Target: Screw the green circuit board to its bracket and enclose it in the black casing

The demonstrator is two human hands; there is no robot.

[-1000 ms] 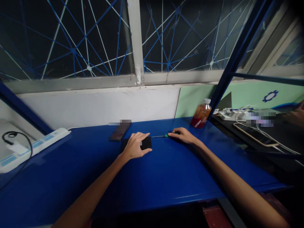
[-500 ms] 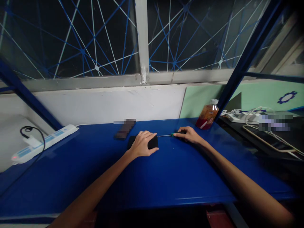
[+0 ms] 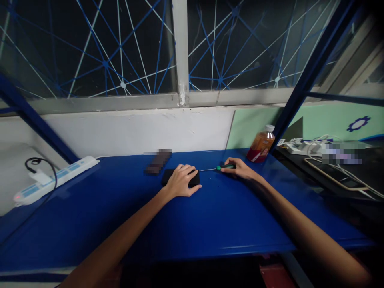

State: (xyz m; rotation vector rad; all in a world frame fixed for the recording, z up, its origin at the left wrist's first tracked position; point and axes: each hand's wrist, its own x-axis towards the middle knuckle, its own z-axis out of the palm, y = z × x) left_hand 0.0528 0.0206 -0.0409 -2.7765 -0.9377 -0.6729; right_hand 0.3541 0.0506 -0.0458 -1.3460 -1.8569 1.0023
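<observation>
A flat black box-shaped object [image 3: 194, 182] lies on the blue table, and its exact kind is not clear. My left hand [image 3: 182, 181] is closed over it, fingers along the far side and thumb at the near right corner. In my right hand [image 3: 239, 169] is a screwdriver [image 3: 222, 168] with a green and black handle, held nearly level. Its thin metal shaft points left and reaches the right end of the black object, near my left fingertips. Whether the tip sits in a screw cannot be made out. A few tiny bits lie on the table below the shaft.
A blurred dark oblong item [image 3: 158, 162] lies behind the black object. At the left is a white power strip [image 3: 64, 176] with a black cable. A drink bottle [image 3: 261, 145] stands at the back right, beside a blue frame post. Further right are a phone [image 3: 336, 174] and cables.
The screwdriver has turned a little in my right hand, with more of its handle showing. My left hand stays on the black object. The view has shifted slightly.
</observation>
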